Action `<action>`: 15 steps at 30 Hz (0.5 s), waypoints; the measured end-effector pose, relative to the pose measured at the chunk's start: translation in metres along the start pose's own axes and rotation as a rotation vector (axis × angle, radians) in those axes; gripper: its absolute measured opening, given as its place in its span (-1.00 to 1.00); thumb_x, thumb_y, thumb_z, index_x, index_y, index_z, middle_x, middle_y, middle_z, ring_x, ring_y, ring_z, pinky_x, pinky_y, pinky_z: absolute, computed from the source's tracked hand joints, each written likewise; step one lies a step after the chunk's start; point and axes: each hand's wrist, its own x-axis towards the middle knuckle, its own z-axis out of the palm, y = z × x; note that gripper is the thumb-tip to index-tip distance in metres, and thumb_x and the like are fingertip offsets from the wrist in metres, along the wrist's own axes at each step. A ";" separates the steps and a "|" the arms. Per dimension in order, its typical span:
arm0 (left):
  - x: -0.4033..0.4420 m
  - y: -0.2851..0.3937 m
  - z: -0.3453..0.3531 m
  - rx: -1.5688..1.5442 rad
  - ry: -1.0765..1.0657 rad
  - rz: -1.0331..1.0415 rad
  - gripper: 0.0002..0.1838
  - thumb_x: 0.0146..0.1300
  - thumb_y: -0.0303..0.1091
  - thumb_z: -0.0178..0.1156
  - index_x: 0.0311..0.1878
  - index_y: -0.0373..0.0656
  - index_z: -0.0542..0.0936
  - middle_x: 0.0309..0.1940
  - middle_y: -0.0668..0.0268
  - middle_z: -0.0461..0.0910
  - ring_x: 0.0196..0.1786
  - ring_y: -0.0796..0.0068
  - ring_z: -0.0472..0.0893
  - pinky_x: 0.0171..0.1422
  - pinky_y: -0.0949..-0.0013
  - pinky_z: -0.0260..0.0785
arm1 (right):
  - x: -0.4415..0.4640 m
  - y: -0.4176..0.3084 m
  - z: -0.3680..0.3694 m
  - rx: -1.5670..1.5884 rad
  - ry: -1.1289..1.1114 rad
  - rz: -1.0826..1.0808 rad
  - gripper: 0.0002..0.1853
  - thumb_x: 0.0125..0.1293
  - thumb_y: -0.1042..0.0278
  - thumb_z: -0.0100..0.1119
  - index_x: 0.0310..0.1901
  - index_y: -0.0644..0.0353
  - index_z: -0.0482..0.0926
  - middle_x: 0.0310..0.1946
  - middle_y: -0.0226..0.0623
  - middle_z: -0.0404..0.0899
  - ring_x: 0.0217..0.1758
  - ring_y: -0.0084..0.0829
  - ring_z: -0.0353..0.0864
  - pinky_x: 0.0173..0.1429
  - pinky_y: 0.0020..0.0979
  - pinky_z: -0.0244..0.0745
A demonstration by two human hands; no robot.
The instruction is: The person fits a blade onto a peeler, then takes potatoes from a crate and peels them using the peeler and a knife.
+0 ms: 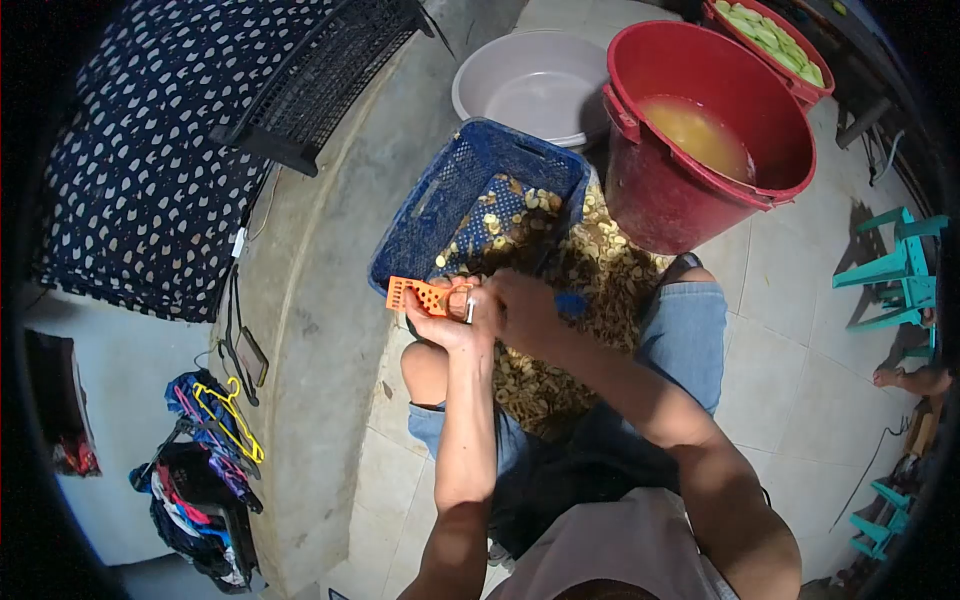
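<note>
My left hand (450, 325), palm up, is closed around an orange plastic tool with holes, like a small hand grater (408, 294). Its perforated end sticks out to the left. A small whitish strip (471, 308) shows by the fingers. My right hand (522, 310) is in shadow right beside the left, its fingers curled in; what they hold is hidden. Just beyond both hands sits a blue plastic crate (420, 215) with pale round slices (492, 222) inside. Many slices and peelings (540, 395) lie in a heap between my knees.
A red bucket (650, 205) of cloudy yellowish liquid stands ahead right, next to a pale basin (480, 85). Behind is a red tub (822, 92) with green pieces (765, 40). Teal stools (895, 270) stand right, near someone's foot (888, 376). A concrete ledge (310, 400) runs left.
</note>
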 end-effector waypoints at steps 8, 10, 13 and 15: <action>0.000 -0.001 0.001 0.026 0.017 0.020 -0.46 0.33 0.19 -0.09 -0.50 -0.10 0.45 -0.62 0.30 0.46 -0.46 0.26 0.50 -0.25 0.15 0.41 | -0.003 -0.008 -0.001 -0.039 -0.046 0.041 -0.79 0.27 0.31 0.18 -0.48 0.20 0.50 -0.57 -0.20 0.42 -0.53 -0.15 0.50 -0.46 -0.22 0.38; 0.005 -0.001 -0.006 0.043 -0.085 0.017 -0.47 0.32 0.19 -0.07 -0.50 -0.09 0.44 -0.60 0.31 0.46 -0.43 0.28 0.50 -0.23 0.16 0.39 | -0.003 -0.006 -0.001 -0.039 -0.072 -0.012 -0.80 0.28 0.34 0.18 -0.48 0.20 0.51 -0.57 -0.20 0.42 -0.55 -0.17 0.49 -0.47 -0.24 0.38; 0.005 0.000 -0.006 -0.090 -0.001 -0.043 -0.49 0.30 0.18 -0.04 -0.50 -0.10 0.45 -0.60 0.31 0.46 -0.40 0.30 0.49 -0.18 0.17 0.38 | 0.004 0.007 -0.001 -0.067 -0.033 -0.011 -0.84 0.27 0.38 0.18 -0.45 0.20 0.53 -0.59 -0.22 0.40 -0.58 -0.20 0.47 -0.48 -0.27 0.38; 0.006 -0.001 -0.009 -0.080 -0.023 -0.033 -0.48 0.29 0.18 -0.02 -0.52 -0.11 0.45 -0.58 0.29 0.46 -0.40 0.31 0.47 -0.17 0.20 0.37 | 0.008 0.007 -0.002 -0.065 0.015 0.013 -0.83 0.27 0.38 0.18 -0.46 0.21 0.52 -0.60 -0.23 0.39 -0.58 -0.18 0.46 -0.49 -0.26 0.36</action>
